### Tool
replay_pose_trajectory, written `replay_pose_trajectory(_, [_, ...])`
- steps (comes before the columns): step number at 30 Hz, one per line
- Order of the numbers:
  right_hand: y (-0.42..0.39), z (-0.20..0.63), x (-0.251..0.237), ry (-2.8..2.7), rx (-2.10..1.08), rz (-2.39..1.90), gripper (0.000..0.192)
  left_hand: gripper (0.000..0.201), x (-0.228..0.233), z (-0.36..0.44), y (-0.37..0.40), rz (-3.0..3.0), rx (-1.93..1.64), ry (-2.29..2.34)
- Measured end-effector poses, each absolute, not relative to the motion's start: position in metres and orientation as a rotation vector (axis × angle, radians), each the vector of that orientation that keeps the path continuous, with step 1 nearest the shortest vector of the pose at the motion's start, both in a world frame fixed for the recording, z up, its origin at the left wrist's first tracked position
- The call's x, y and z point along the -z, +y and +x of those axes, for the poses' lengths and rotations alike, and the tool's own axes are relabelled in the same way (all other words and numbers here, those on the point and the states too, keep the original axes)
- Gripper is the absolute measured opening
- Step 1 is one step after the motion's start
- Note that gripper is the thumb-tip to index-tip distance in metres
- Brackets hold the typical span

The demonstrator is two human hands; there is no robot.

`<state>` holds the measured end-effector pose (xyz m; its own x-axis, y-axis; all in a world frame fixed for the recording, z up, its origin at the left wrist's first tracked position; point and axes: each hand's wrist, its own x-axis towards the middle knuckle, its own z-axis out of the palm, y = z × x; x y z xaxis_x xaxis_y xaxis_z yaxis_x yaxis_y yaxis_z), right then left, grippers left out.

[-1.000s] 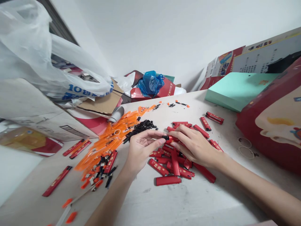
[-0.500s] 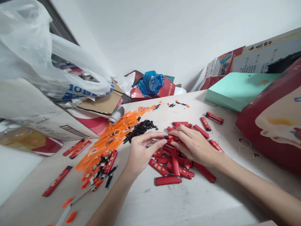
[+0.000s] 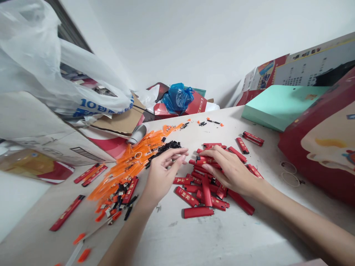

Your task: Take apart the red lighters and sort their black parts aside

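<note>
My right hand (image 3: pixel 231 166) bends over the heap of red lighter casings (image 3: pixel 206 188), which carry gold lettering. Its thumb and index finger lie on either side of one red lighter casing (image 3: pixel 208 159) with a black end pointing left. To the left, my left hand (image 3: pixel 166 171) hovers with fingers stretched toward the heap. A small gap shows between its thumb and index finger, and I see nothing held there. Behind the left fingers lies a pile of small black parts (image 3: pixel 170 144). Orange see-through lighter bodies (image 3: pixel 133 159) spread out to its left.
Loose red casings (image 3: pixel 68 213) and metal and black bits (image 3: pixel 119 197) lie at the left. A cardboard box (image 3: pixel 55 133) and white plastic bag (image 3: pixel 33 62) stand on the left. A mint-green box (image 3: pixel 280 105) and red bag (image 3: pixel 327 147) border the right.
My left hand has drawn back left, away from the casing's black end that its fingers were touching. My right hand has stayed almost in place over the heap.
</note>
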<state>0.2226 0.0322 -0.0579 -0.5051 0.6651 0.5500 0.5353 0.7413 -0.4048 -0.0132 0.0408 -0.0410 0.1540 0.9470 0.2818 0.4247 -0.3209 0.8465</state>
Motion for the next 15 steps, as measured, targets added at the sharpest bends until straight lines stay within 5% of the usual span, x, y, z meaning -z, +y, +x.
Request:
replay_pose_trajectory(4, [0.033,0.224,0.06,-2.193,-0.251,-0.938,0.029,0.021,0.035,-0.038,0.054,2.362,-0.862,1.8])
replay_pose_trajectory(8, [0.033,0.224,0.062,-2.176,-0.257,-0.956,0.029,0.018,0.034,-0.052,0.062,2.508,-0.449,1.773])
replay_pose_trajectory(15, [0.034,0.224,0.062,-2.174,-0.255,-0.972,0.028,0.015,0.049,-0.049,0.061,2.594,-0.232,1.742])
